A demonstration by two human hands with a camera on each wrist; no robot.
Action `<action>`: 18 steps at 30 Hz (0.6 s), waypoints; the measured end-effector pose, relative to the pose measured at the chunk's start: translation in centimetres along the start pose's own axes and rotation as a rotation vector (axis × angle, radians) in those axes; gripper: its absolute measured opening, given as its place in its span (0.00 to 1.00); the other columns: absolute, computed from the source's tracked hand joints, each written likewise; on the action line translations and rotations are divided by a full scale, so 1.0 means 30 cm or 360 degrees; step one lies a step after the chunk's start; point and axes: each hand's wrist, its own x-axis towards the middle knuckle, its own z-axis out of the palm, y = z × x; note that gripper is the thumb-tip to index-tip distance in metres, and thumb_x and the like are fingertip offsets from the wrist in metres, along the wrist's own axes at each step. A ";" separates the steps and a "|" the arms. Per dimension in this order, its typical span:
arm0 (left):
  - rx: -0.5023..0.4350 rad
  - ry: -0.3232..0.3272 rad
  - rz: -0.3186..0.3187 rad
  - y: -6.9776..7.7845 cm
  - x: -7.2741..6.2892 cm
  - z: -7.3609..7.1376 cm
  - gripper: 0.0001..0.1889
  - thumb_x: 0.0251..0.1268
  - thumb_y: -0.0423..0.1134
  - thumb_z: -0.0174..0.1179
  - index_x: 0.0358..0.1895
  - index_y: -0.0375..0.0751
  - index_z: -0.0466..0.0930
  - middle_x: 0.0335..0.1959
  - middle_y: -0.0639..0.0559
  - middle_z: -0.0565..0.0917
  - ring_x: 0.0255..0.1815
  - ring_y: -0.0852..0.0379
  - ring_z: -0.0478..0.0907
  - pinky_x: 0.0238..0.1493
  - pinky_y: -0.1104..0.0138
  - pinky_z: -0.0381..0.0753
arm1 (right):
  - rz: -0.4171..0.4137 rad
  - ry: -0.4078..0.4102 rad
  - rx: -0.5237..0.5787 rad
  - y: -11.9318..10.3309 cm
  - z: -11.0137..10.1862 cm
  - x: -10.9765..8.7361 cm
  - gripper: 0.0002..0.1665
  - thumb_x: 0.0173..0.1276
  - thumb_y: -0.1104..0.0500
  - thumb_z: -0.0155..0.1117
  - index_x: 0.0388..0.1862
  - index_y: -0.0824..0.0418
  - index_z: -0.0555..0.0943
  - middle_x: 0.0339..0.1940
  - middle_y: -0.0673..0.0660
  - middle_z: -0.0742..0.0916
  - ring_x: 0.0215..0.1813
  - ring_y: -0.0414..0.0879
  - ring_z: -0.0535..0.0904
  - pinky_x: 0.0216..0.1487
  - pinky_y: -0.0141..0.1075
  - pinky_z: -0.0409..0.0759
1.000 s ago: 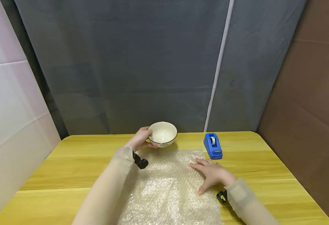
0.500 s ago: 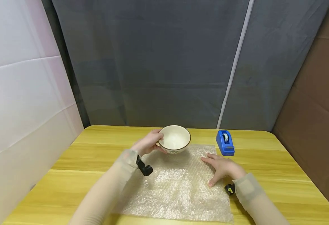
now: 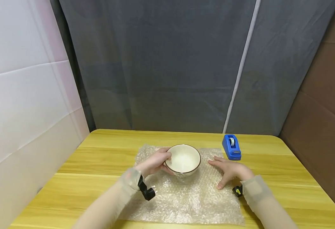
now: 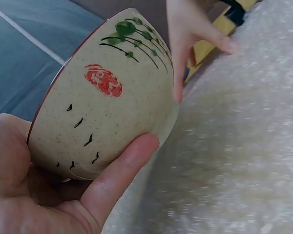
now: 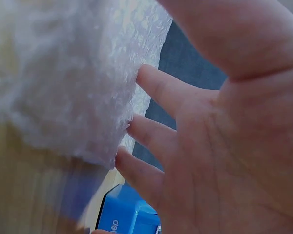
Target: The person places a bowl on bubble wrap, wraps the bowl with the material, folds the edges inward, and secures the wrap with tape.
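Head view finds my left hand gripping the bowl by its left side, over the wrap, well left of my right hand, whose extended fingers touch the wrap's right margin; base contact unconfirmed.

I can see the person's left forearm slanting forward and inward, the left hand gripping between thumb and fingers. The right forearm angles in too, the right hand back uppermost, fingers extended and spread, thumb apart.
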 end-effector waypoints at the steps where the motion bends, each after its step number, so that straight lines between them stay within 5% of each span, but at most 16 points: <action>1: -0.0001 -0.0003 -0.0004 -0.006 -0.005 0.005 0.34 0.53 0.27 0.37 0.69 0.28 0.60 0.48 0.32 0.77 0.36 0.40 0.83 0.32 0.50 0.85 | -0.0011 -0.0001 -0.0001 0.000 -0.001 -0.001 0.64 0.40 0.50 0.84 0.75 0.63 0.60 0.76 0.71 0.56 0.74 0.70 0.48 0.67 0.67 0.52; 18: -0.0074 -0.0064 -0.0019 -0.113 -0.049 0.083 0.33 0.57 0.27 0.40 0.71 0.28 0.56 0.49 0.33 0.78 0.36 0.41 0.83 0.33 0.49 0.85 | -0.0026 -0.0025 -0.0036 0.020 0.011 -0.051 0.64 0.42 0.47 0.83 0.75 0.63 0.59 0.75 0.72 0.55 0.73 0.73 0.47 0.66 0.70 0.50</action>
